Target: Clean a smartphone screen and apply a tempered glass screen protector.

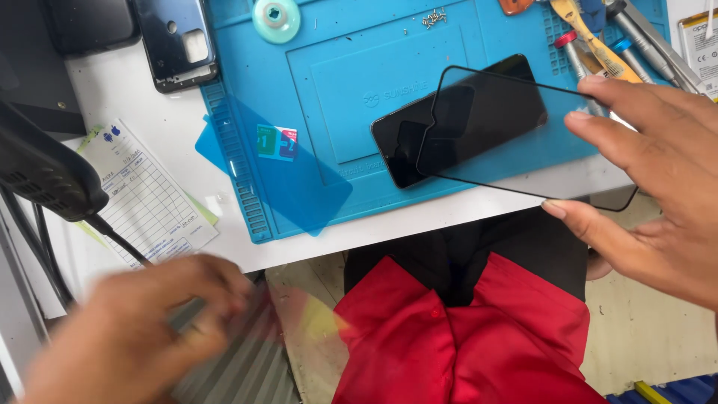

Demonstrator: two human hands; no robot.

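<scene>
Left hand (142, 329) blurred at lower left, grip unreadable. Right hand (651, 172), partly cut off right, pinching glass protector (493, 127) over phone (396, 146). Blue film (299, 179), mat (344, 67), counter (120, 90), scattered tools (613, 37) nearby.

- Left hand (142, 329): bare, no glove, ring or watch visible; blurred.
- Right hand (658, 172): bare, short trimmed nails.
- Red shirt (464, 344): buttoned front, open placket.
- Black garment (479, 251): above the shirt.
</scene>
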